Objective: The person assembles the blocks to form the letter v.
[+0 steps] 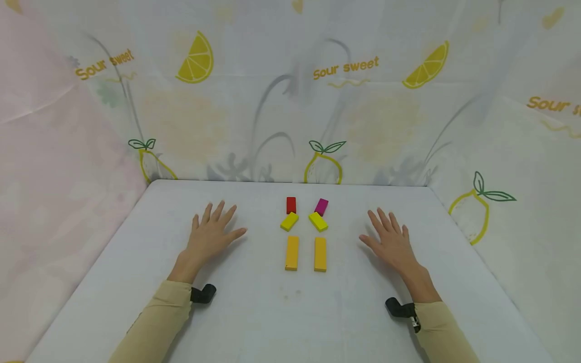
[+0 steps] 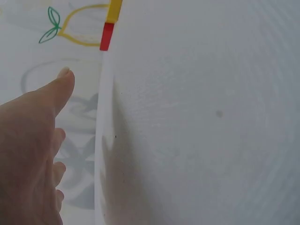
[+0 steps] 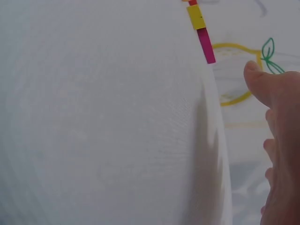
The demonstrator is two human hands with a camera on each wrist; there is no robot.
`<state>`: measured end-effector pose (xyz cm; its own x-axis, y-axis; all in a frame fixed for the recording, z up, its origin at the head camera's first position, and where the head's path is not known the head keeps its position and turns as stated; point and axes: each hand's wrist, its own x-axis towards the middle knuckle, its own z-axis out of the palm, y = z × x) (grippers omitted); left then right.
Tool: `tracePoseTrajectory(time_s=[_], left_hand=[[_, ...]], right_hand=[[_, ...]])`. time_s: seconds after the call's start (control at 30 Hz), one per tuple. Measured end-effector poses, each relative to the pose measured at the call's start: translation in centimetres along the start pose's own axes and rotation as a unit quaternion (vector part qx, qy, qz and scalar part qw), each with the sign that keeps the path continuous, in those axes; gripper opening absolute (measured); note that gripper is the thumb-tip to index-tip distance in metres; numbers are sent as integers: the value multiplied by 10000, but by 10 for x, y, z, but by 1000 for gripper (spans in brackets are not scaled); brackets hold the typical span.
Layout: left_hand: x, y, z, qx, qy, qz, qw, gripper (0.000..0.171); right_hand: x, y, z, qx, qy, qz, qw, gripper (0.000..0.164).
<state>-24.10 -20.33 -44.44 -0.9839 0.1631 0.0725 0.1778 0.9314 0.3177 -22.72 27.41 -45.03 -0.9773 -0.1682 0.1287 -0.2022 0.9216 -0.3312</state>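
Two columns of small blocks lie at the middle of the white table in the head view. On the left are a red block (image 1: 291, 205), a yellow block (image 1: 289, 222) set askew and a longer orange block (image 1: 292, 253). The right column has a magenta block (image 1: 321, 207), a tilted yellow block (image 1: 318, 222) and another long orange block (image 1: 320, 254). My left hand (image 1: 211, 234) is spread to the left of them, touching none. To their right, my right hand (image 1: 391, 242) is likewise spread and holds nothing. Both wrist views show the thumb and partly hidden fingers.
The white table (image 1: 254, 322) ends at a far edge against a cloth backdrop (image 1: 254, 116) printed with lemons and lettering. A black wrist camera (image 1: 204, 294) sits by the left sleeve, and another wrist camera (image 1: 399, 308) by the right sleeve.
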Motion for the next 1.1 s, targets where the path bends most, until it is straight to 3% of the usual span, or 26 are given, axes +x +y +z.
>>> tracePoseTrajectory(time_s=[0.47, 0.7, 1.1], left_hand=[[-2, 0, 1, 1, -102, -20, 9999, 85], [-2, 3, 2, -4, 7, 140, 9999, 84], [2, 12, 8, 67, -129, 294, 9995, 84]], right_hand=[[3, -7, 1, -133, 18, -87, 9999, 80], [6, -15, 2, -122, -18, -166, 9998, 80], [5, -23, 6, -197, -97, -355, 9991, 81]])
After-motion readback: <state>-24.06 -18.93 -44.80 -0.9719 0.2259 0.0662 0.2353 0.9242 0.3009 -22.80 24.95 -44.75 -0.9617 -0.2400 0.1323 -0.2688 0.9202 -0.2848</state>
